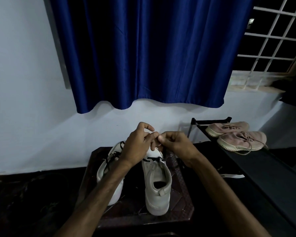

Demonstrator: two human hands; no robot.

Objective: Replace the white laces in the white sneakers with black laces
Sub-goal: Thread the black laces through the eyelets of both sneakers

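While both hands meet above the toe of the nearer white leather low-top sneaker (158,185), the step in hand looks like the start of lacing this shoe. A thin black lace (154,159) crosses only its lowest eyelets, and the eyelets above that bar are bare.

The right hand (174,142) pinches a strand of that lace between thumb and curled fingers, and the strand runs taut down to the shoe. The left hand (137,146) bunches its thumb and middle fingers against the right fingertips with the index finger lifted. It appears to pinch the other end, though the strand there is too small to make out. Most likely the ends are being pulled level.

The second white leather sneaker (116,190) stands just beside it to the left on the dark reddish-brown patterned stool (178,202). It carries black lacing along its front, partly hidden by the left forearm, so I judge the task to be past halfway.

The next move calls for parting the hands, picking one tip and steering it into the next open eyelet, with the slack kept even on both sides.

A pair of dusty pink canvas sneakers (236,135) sits well apart on a black rack to the right.
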